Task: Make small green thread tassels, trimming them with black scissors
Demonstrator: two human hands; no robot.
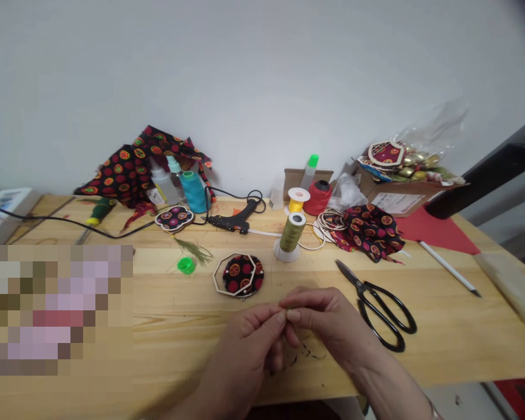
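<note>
Near the front of the wooden table, my left hand (256, 344) and my right hand (326, 321) meet fingertip to fingertip. Both are closed in a pinch, and whatever lies between the fingertips is too small to make out. Just beyond them lies a round black-and-red patterned fabric piece (242, 274) with a pale octagonal frame (216, 283) partly over it. Black-handled scissors (371, 303) rest right of my right hand, blades pointing away. A spool of olive-green thread (292, 236) stands upright behind my hands. Dark scraps (304, 354) are scattered below my fingers.
A black glue gun (236, 220), a blue thread cone (195, 192) and a red thread cone (318, 197) stand toward the wall. A tasselled flower-shaped piece (174, 218) and a green cap (186, 265) lie left. A white pen (448, 267) lies right. The left foreground is pixelated.
</note>
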